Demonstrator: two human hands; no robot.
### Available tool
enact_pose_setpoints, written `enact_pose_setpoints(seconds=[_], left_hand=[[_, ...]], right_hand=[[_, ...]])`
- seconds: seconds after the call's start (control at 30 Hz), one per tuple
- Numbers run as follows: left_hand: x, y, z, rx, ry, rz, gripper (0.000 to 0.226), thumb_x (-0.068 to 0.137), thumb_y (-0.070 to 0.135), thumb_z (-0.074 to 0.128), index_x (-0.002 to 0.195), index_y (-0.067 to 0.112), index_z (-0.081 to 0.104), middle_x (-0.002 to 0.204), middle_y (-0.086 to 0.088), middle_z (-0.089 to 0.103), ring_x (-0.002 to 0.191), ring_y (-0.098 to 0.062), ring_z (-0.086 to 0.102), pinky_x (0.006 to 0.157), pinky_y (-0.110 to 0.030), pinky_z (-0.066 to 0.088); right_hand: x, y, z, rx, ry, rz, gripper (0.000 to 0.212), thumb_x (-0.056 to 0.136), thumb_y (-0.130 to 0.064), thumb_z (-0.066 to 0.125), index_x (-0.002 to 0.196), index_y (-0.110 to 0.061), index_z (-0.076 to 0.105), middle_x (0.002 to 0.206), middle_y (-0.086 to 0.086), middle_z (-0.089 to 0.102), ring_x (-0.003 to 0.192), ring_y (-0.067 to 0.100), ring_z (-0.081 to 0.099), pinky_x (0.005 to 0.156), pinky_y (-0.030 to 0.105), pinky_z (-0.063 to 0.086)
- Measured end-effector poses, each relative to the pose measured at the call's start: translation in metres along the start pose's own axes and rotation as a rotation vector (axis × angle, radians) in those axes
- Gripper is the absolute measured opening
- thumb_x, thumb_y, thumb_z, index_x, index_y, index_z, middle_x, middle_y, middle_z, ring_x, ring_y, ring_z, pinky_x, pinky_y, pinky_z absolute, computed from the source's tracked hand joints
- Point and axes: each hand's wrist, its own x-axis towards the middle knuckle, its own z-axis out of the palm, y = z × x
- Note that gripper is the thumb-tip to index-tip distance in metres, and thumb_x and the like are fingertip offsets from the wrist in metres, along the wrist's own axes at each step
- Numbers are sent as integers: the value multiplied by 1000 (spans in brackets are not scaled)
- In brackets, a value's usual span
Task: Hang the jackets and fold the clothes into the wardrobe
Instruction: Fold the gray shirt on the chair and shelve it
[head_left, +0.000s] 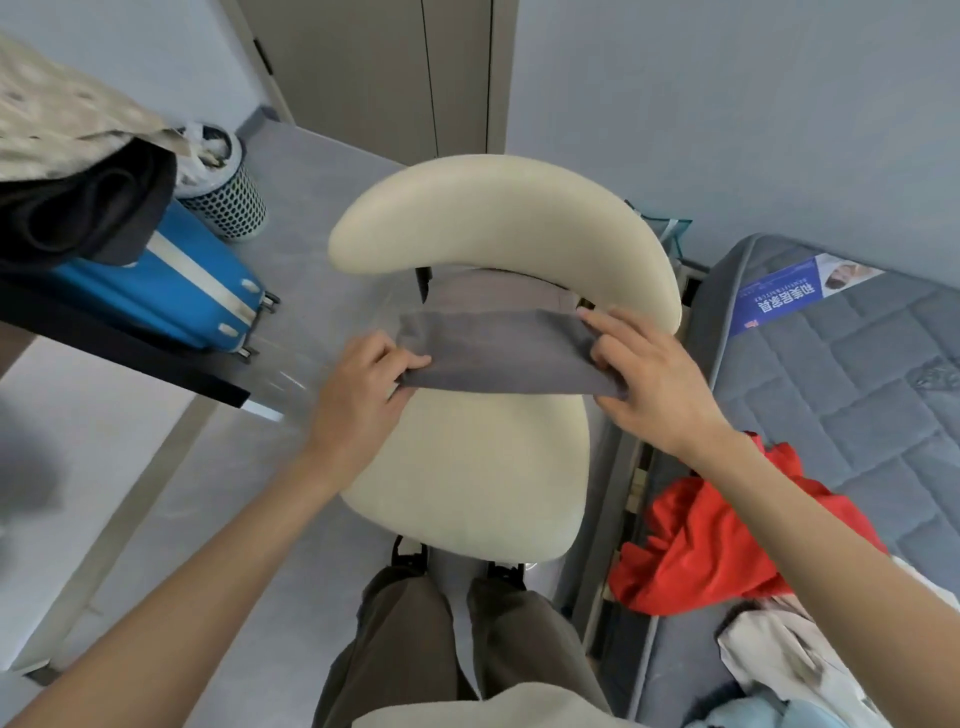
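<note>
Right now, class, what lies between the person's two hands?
In the head view, a folded grey fabric garment spans from left hand to right hand, each pinching one end, over the cream chair.

Grey cloth (498, 353), cream chair (467, 467), red garment (691, 551), blue suitcase (171, 286), perhaps speckled beige fabric (52, 119).

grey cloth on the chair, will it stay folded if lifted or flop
Probably floppy: the cloth lies in thin flat layers on the chair. Likely light, since the left hand and right hand just pinch its ends. Lifted by one edge, it may unfold.
</note>
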Motion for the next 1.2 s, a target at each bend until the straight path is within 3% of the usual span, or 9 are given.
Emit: enact_pose_setpoints(seconds=[0.2, 0.33, 0.43, 0.53, 0.6, 0.7, 0.8, 0.97, 1.2], left_hand=[[-44, -26, 87, 37, -294, -101, 11, 77, -4, 71, 87, -2, 67, 107, -22, 54, 97, -37, 55, 71, -44, 50], [-86, -41, 133, -44, -677, -99, 10, 93, 7, 56, 103, 3, 54, 151, -4, 37, 136, -24, 35, 104, -33, 34], [-113, -42, 144, -87, -879, -206, 8, 98, 16, 50, 99, 15, 43, 133, -2, 55, 112, -23, 50, 95, -32, 37], [-131, -43, 147, -201, -893, -344, 13, 99, 24, 50, 95, 20, 38, 106, -3, 60, 88, -18, 56, 75, -30, 45], [-135, -46, 150, -327, -822, -500, 14, 97, 27, 53, 94, 22, 39, 95, -1, 56, 80, -14, 55, 68, -25, 41], [-126, -52, 164, -472, -675, -690, 13, 96, 27, 55, 98, 21, 43, 94, 3, 56, 87, -13, 56, 68, -21, 41], [-107, -57, 181, -643, -451, -858, 18, 95, 23, 58, 106, 14, 46, 95, 2, 61, 87, -13, 59, 63, -14, 43], [-70, -68, 207, -872, -189, -1089, 34, 94, 36, 59, 118, 13, 51, 99, 8, 65, 86, -4, 62, 62, -14, 49], [-60, -84, 241, -699, -333, -979, 20, 101, 29, 46, 109, 10, 46, 105, -15, 59, 94, -27, 57, 72, -32, 44]], right_hand=[[-60, 8, 97, 116, -414, 153, 23, 84, -12, 61, 106, -8, 56, 151, 3, 41, 133, 32, 42, 99, 46, 46], [-113, -2, 137, 60, -649, 136, 33, 85, -20, 58, 117, -14, 53, 162, -2, 12, 146, 28, 22, 108, 42, 39], [-138, -10, 142, 73, -768, 58, 32, 82, -24, 59, 113, -20, 52, 163, -10, 3, 150, 22, 6, 112, 38, 33], [-151, -17, 144, 193, -827, 98, 53, 80, -27, 58, 132, -24, 50, 154, -11, 33, 148, 15, 17, 113, 33, 32], [-152, -17, 147, 245, -807, 188, 59, 77, -28, 57, 136, -24, 49, 141, -7, 50, 140, 16, 33, 109, 31, 35], [-144, -13, 154, 360, -706, 397, 28, 75, -27, 56, 100, -18, 47, 100, 2, 59, 98, 24, 57, 77, 31, 43], [-128, -4, 164, 584, -521, 824, 26, 80, -20, 61, 89, -18, 36, 74, 0, 54, 64, 17, 52, 53, 27, 38], [-97, 13, 193, 1141, -132, 1400, 32, 89, -23, 69, 112, -11, 52, 100, 1, 66, 90, 14, 65, 72, 23, 51], [-77, 15, 229, 1133, -14, 1391, 31, 101, -41, 43, 126, -22, 46, 107, -10, 59, 99, 7, 56, 82, 26, 44]])
